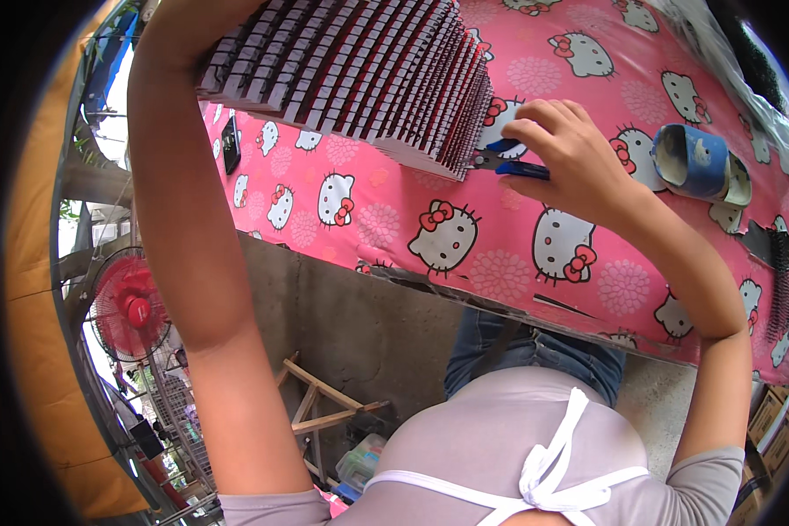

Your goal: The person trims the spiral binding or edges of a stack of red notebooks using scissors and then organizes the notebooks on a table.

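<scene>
My right hand (570,153) is closed around blue-handled pliers (519,168), with the handles slightly apart. Their dark metal jaws point left and reach the near right corner of a large stack (351,79). That stack is built of many thin layers, with rows of small white tabs and black and red lines between them; what it is made of, I cannot make out. On the left, my forearm (180,175) extends up past the stack's left side. The left hand lies beyond the upper edge, so its fingers do not show.
A pink cat-print cloth (377,223) covers the table. At right lie a blue cylindrical container (697,162) on its side and a black brush (780,280). A phone (231,145) rests by the stack's left. Below left stand a red fan (133,307) and a wooden frame (320,399).
</scene>
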The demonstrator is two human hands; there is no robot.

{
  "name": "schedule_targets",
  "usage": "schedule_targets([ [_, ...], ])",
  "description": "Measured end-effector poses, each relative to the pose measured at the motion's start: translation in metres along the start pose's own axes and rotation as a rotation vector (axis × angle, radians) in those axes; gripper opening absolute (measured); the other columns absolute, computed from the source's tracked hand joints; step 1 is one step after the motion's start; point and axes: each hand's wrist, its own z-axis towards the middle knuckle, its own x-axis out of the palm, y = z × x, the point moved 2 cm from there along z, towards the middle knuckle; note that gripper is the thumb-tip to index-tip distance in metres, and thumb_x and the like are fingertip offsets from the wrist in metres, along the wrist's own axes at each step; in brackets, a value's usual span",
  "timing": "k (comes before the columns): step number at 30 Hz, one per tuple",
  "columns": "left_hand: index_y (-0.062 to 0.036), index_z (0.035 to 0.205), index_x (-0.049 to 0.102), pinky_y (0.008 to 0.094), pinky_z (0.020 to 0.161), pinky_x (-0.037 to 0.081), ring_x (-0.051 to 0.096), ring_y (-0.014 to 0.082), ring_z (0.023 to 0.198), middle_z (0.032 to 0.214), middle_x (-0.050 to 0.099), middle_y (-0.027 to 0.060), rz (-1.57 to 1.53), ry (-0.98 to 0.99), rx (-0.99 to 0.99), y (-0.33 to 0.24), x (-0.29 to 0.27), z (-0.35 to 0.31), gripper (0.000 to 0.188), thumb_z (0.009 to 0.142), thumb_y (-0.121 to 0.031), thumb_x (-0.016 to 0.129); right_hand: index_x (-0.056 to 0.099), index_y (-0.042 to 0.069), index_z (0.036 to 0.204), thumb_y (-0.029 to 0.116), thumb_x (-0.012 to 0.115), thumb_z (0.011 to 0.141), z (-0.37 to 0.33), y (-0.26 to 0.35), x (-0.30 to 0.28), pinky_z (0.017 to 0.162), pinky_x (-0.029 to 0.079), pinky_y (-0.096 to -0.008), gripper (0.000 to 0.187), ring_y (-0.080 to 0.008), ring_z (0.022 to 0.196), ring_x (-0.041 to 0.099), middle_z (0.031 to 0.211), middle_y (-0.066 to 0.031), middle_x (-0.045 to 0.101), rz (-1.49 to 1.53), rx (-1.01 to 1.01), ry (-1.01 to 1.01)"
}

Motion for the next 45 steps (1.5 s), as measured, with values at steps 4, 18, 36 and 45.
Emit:
schedule_targets([
  [4,0.0028,0.066,0.069,0.0297,0.088,0.041,0.058,0.0196,0.099,0.124,0.059,0.0194,-0.037,0.024,0.043,0.001,-0.001,0.0,0.023,0.079,-0.015,0.067,0.059,0.006,0.094,0.023,0.074,0.072,0.01,-0.003,0.012,0.076,0.047,-0.0409,0.032,-0.0296,0.084,0.058,0.092,-0.0103,0.057,0.103,-0.007,0.039],
  [18,0.0047,0.066,0.068,0.0253,0.073,0.045,0.062,0.0151,0.082,0.122,0.06,0.0193,0.031,0.014,-0.043,0.002,-0.003,0.0,0.024,0.08,-0.015,0.067,0.057,0.007,0.1,0.024,0.075,0.069,0.004,0.004,0.001,0.085,0.041,-0.04,0.04,-0.0276,0.094,0.057,0.103,-0.0087,0.057,-0.088,-0.085,-0.022],
  [36,0.0025,0.065,0.068,0.0237,0.078,0.043,0.06,0.0141,0.088,0.122,0.061,0.0199,0.041,-0.001,-0.039,-0.005,0.0,-0.003,0.026,0.081,-0.017,0.066,0.061,0.006,0.095,0.027,0.075,0.073,0.004,0.014,-0.003,0.072,0.047,-0.0425,0.034,-0.0294,0.087,0.06,0.09,-0.0102,0.058,0.002,0.147,0.158],
  [45,0.0042,0.065,0.068,0.0222,0.071,0.043,0.061,0.0125,0.079,0.121,0.061,0.0184,-0.025,-0.019,-0.001,-0.005,0.002,-0.001,0.026,0.082,-0.015,0.066,0.063,0.004,0.088,0.025,0.077,0.07,0.007,0.001,0.014,0.067,0.048,-0.0379,0.031,-0.027,0.078,0.061,0.083,-0.0103,0.061,0.181,0.121,0.13],
])
